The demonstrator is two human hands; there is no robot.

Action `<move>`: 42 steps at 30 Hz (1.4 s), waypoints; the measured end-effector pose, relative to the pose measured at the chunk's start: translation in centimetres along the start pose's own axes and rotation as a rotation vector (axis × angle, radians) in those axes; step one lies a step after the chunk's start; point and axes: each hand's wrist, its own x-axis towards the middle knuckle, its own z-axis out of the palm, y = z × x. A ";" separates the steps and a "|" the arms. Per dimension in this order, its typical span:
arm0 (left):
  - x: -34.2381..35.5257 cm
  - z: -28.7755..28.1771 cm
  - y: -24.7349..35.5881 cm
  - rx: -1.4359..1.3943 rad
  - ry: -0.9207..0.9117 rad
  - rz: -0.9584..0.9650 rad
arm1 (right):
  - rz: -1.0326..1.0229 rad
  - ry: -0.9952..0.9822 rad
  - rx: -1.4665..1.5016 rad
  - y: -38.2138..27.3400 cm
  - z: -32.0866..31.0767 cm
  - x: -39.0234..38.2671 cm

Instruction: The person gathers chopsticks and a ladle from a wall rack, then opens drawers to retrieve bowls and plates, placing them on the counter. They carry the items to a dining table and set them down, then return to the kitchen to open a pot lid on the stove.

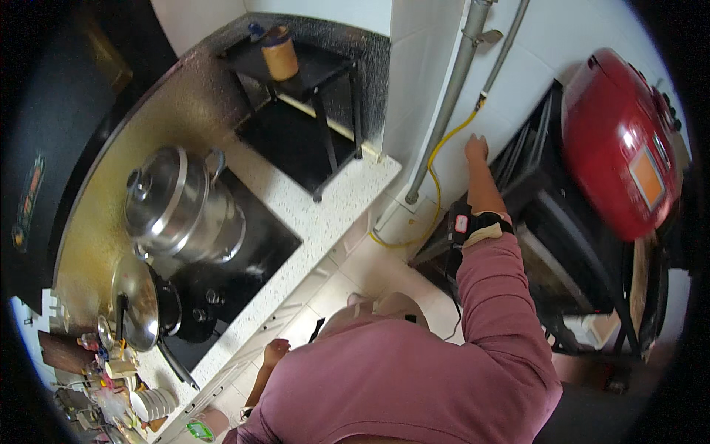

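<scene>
My right arm stretches forward past a black rack point(551, 244). At its end my right hand point(477, 146) is near the white wall, beside a yellow hose point(441, 148). Its thumb and a finger stand slightly apart, and nothing shows between them. Lower on the left, my left hand point(276, 351) hangs near the counter front with its fingers curled in. I see nothing held in it. A dark device point(462, 223) with a strap sits on my right forearm.
A red cooker point(621, 148) stands on the rack at right. On the left counter point(325, 229) are a steel steamer pot point(185, 211), a wok point(137, 303) with its handle past the edge, stacked bowls point(153, 404) and a black shelf point(303, 85) with a jar point(280, 55). A grey pipe point(451, 96) runs along the wall.
</scene>
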 end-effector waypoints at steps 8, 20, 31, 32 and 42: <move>2.1 2.6 3.5 -0.067 0.123 -0.402 | 0.257 0.103 0.152 -1.4 2.6 16.7; -3.4 11.4 7.7 0.024 0.147 -0.571 | 0.198 0.085 -0.345 -0.7 3.8 21.9; -11.8 13.9 8.6 -0.425 0.527 -0.687 | -0.123 0.136 0.159 5.4 19.5 17.5; -12.5 13.8 7.4 -0.465 0.556 -0.676 | -0.080 0.066 0.238 4.5 20.8 12.7; -25.0 11.6 -5.3 -0.519 0.633 -0.738 | -1.289 -1.106 0.309 -0.9 12.4 -47.5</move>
